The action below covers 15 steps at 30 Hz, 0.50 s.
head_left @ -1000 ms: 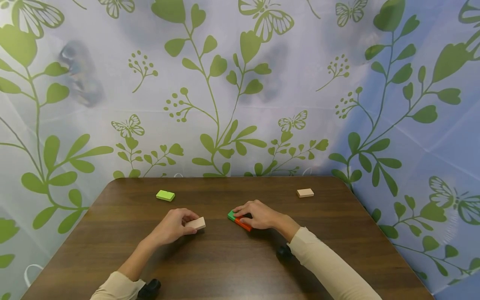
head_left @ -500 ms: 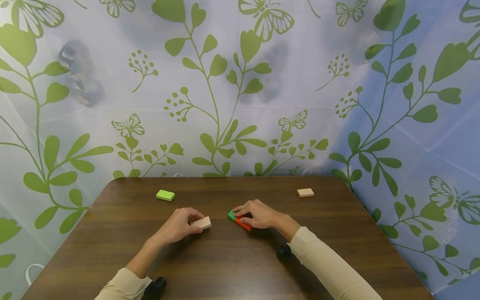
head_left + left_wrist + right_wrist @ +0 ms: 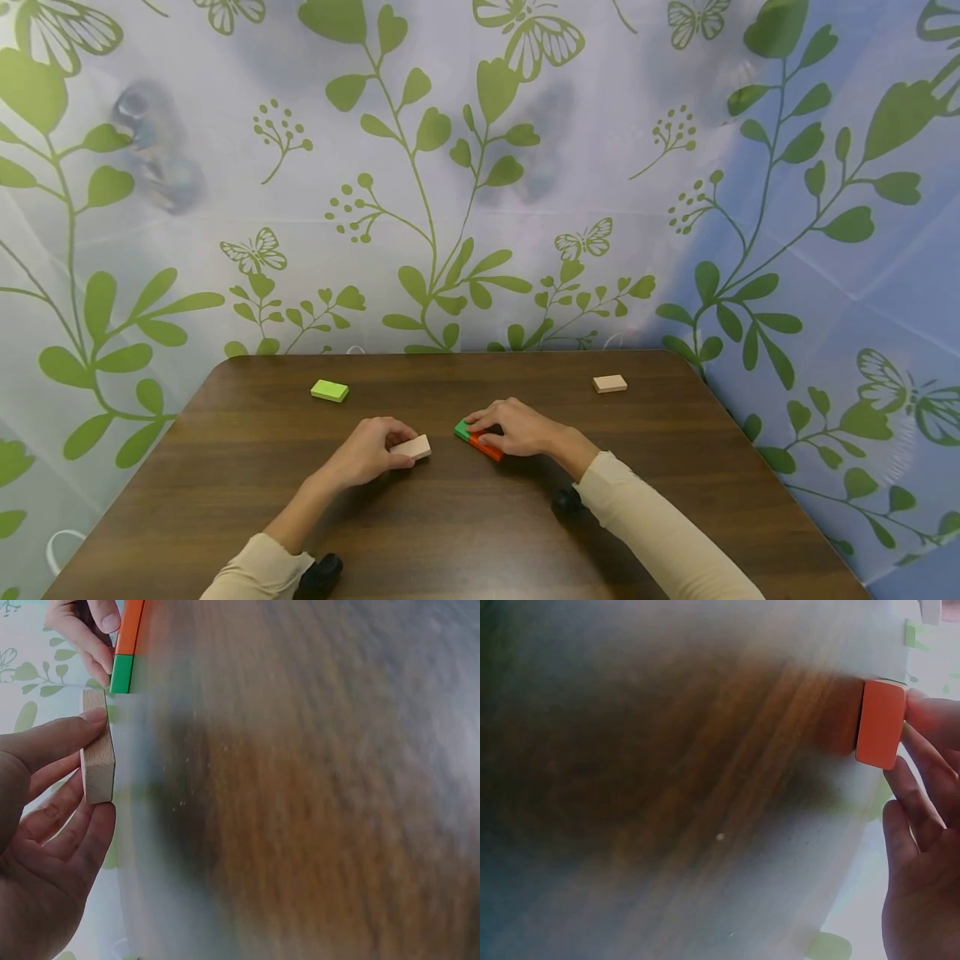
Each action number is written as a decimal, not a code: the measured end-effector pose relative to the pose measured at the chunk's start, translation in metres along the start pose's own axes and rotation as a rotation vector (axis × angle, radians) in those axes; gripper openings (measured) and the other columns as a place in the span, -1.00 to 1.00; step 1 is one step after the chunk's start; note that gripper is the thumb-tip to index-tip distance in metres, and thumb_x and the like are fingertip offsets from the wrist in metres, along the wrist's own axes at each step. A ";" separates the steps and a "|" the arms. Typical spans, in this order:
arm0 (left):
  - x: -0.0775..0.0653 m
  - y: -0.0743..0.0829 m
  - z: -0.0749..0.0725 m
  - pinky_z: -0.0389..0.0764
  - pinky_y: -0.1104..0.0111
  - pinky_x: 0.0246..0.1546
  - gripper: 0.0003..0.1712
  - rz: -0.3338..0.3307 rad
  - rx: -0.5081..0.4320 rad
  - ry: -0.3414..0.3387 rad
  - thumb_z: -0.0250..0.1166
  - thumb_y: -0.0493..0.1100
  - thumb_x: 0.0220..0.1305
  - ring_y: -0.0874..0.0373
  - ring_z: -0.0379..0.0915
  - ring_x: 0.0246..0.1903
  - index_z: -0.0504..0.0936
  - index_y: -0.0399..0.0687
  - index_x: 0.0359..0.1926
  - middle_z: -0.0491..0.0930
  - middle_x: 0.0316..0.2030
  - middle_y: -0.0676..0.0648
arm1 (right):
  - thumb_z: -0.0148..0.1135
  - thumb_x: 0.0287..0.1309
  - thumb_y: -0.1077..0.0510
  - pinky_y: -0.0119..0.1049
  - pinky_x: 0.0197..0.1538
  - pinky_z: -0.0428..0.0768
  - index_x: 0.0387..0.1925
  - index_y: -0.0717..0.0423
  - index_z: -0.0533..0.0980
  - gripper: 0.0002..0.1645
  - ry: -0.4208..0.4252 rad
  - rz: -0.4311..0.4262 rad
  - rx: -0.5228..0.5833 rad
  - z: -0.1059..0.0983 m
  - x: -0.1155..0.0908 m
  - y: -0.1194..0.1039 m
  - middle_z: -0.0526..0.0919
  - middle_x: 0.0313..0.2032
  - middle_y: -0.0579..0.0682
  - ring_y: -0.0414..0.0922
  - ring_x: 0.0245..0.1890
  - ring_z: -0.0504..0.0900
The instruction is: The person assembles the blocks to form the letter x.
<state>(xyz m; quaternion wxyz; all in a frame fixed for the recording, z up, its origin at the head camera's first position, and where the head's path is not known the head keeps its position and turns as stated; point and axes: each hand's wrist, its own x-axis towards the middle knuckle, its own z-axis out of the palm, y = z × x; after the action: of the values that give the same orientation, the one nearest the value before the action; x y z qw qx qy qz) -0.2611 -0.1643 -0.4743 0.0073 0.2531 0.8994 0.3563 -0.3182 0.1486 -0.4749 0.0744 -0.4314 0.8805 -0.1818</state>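
- Firstly, left hand [image 3: 367, 454]: thumb and fingers clamped on a pale wooden block [image 3: 412, 447], the thumb against one face and fingers against the opposite side.
- Pale wooden block: to the left of the red block [image 3: 489, 447] and apart from it; whether its underside meets the tabletop cannot be told.
- Right hand [image 3: 517, 429]: directly over the red block, thumb and fingers closed about it, one fingertip reaching towards the green block.
- Green block [image 3: 462, 430]: end to end with the red block, at its far left end, the two forming one slanting row.
- Lime-green block [image 3: 330, 391]: lying flat, beyond the red block and well to its left.
- Second wooden block [image 3: 610, 383]: lying flat, beyond the red block and well to its right.
- Cream sleeves, two: left sleeve [image 3: 255, 571] nearer the person than the red block and to its left; right sleeve [image 3: 660, 533] nearer and to its right. A black rounded item shows beneath each wrist.
- Table [image 3: 465, 533]: brown wood-grain top, extending on all sides of the red block.
- Hanging sheet [image 3: 450, 192]: pale, printed with green leaves and butterflies, behind the red block past the table's far edge.
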 end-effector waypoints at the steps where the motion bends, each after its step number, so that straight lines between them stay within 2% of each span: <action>1: 0.001 0.000 0.001 0.58 0.25 -0.21 -0.69 0.008 0.001 0.002 0.61 -0.25 0.09 0.18 0.56 -0.28 0.77 -0.16 -0.12 0.68 -0.26 0.06 | 0.23 0.48 0.12 0.13 0.39 0.31 0.28 0.02 0.62 -0.59 0.001 -0.003 0.000 0.000 0.000 0.000 0.53 0.34 -0.12 0.02 0.32 0.45; 10: 0.008 0.001 0.010 0.55 0.25 -0.22 -0.69 -0.009 0.006 0.042 0.62 -0.19 0.09 0.20 0.55 -0.29 0.78 -0.13 -0.13 0.68 -0.31 0.12 | 0.24 0.47 0.12 0.06 0.34 0.41 0.27 0.04 0.62 -0.59 0.014 -0.032 0.010 0.001 0.001 0.003 0.55 0.32 -0.10 0.03 0.29 0.49; 15: 0.012 0.006 0.017 0.55 0.30 -0.28 -0.71 -0.010 -0.010 0.059 0.62 -0.23 0.07 0.22 0.55 -0.34 0.77 -0.16 -0.18 0.68 -0.36 0.10 | 0.24 0.46 0.13 0.02 0.34 0.42 0.27 0.04 0.62 -0.59 0.010 -0.027 0.019 0.001 0.001 0.003 0.55 0.32 -0.13 0.00 0.29 0.49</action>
<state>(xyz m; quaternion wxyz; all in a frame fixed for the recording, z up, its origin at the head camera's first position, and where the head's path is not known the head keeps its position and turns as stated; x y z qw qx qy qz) -0.2656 -0.1447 -0.4814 -0.0162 0.2380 0.8987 0.3681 -0.3210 0.1495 -0.4769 0.0715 -0.4414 0.8733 -0.1932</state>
